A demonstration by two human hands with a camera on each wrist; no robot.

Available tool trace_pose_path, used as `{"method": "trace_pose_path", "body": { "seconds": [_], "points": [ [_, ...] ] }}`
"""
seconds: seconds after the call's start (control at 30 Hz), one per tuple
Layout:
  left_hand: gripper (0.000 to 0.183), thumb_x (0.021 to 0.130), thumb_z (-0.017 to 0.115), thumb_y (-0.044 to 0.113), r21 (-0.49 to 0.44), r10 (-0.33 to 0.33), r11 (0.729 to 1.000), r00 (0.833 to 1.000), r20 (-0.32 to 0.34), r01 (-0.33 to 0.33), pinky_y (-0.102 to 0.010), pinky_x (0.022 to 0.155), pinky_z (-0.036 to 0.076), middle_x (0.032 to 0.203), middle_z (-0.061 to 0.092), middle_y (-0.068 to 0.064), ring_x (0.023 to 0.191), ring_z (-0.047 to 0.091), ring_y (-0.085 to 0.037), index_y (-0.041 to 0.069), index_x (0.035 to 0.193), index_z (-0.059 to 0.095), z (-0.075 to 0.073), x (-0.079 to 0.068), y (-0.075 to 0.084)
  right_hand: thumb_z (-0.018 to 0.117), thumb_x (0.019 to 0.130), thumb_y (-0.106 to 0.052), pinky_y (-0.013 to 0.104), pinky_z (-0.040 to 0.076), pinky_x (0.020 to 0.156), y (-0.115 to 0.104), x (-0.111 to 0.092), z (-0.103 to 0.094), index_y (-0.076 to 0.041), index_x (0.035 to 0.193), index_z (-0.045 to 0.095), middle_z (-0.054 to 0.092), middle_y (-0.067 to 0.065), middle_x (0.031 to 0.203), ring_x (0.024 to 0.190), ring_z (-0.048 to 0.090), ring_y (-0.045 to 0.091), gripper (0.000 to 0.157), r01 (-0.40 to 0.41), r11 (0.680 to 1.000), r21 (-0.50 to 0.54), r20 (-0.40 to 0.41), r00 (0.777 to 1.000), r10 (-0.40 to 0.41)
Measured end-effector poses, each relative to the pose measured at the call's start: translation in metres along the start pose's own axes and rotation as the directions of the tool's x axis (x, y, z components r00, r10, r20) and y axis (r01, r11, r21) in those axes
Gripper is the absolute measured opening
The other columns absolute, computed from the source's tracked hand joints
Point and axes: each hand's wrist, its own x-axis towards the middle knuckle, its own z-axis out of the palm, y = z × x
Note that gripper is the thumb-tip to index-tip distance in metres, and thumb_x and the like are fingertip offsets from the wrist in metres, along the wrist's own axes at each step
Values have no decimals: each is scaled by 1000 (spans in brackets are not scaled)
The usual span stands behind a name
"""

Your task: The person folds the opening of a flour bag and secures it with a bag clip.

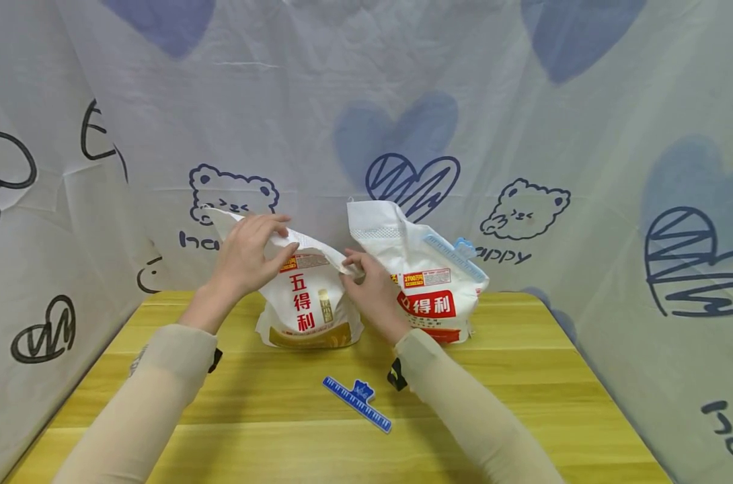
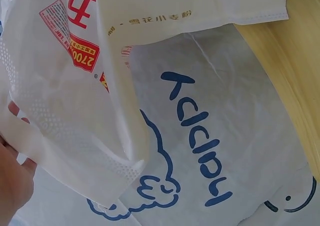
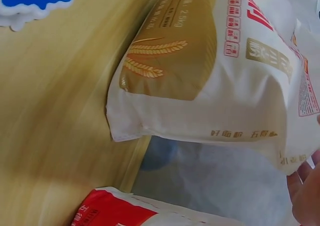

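A white flour bag [image 1: 306, 302] with red characters and a gold base stands on the table. My left hand [image 1: 254, 252] pinches its top edge from the left, thumb in front and fingers behind. At the right end of that edge, my right hand [image 1: 372, 289] pinches the corner between thumb and fingers. The top slopes down from left to right, and its left corner [image 2: 107, 198] sticks out past the left hand. In the right wrist view, the bag's gold panel [image 3: 175, 51] shows wheat ears. A dark blue ruler-shaped clip [image 1: 357, 403] lies in front of the bag.
Just right stands a second white flour bag [image 1: 430, 296] with red print, a light blue clip [image 1: 454, 254] across its slanted top. The right forearm passes before it. A printed cloth [image 1: 318, 101] hangs behind and beside the wooden table [image 1: 269, 430].
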Motion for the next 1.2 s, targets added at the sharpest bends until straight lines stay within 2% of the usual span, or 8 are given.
{"method": "trace_pose_path", "body": {
  "seconds": [0.07,0.2,0.23,0.3,0.47,0.67,0.87,1.2],
  "points": [
    [27,97,73,29,2,-20,1000,1000,3,20,-55,123,32,137,66,-12,131,57,-35,6,108,65,1,1,0,76,95,-17,30,59,88,3,-1,2,-15,116,66,62,-7,147,124,64,21,23,-15,1000,-20,15,1000,15],
    [22,98,69,25,2,-55,998,998,0,55,-55,121,34,130,69,-12,127,60,-35,6,108,65,2,2,0,79,94,-31,28,57,66,6,-3,6,-20,119,65,61,-11,147,91,70,22,31,-19,1000,-22,18,1000,20],
    [21,98,69,24,1,-61,998,998,-1,61,-56,121,34,128,69,-13,125,60,-35,6,108,65,3,2,0,80,93,-33,29,58,66,6,-3,7,-19,119,65,61,-10,146,89,70,21,32,-12,1000,-11,15,1000,12],
    [19,97,68,21,4,-72,997,997,-6,72,-56,119,37,124,70,-13,123,61,-36,6,108,66,4,2,-1,79,93,-34,35,61,70,7,-4,9,-17,118,66,63,-7,145,93,71,23,32,6,1000,13,2,1000,-6],
    [26,94,69,17,9,-87,996,996,-21,87,-56,115,40,121,71,-15,120,61,-38,6,118,67,5,0,-1,75,97,-26,44,59,92,10,-2,12,-11,116,67,67,1,139,127,63,22,25,73,995,65,-42,997,-71],
    [33,91,74,12,12,-73,997,997,-23,73,-57,116,40,125,70,-14,122,61,-37,7,123,68,6,0,-3,75,98,-22,39,56,96,11,-2,13,-8,124,66,70,3,134,125,64,21,31,92,993,79,-60,994,-88],
    [34,89,79,7,14,-50,999,998,-28,50,-58,116,39,123,70,-14,121,60,-37,8,121,70,7,-1,-6,75,95,-14,40,54,103,11,-2,13,-6,128,65,70,8,130,123,64,24,35,83,993,87,-64,995,-78],
    [25,89,81,10,40,-58,997,998,-27,59,-57,105,48,116,72,-12,112,63,-34,9,112,73,5,2,-7,70,98,-7,39,50,110,15,1,16,-4,131,66,69,11,132,126,63,26,33,87,994,69,-77,994,-82]
  ]
}}
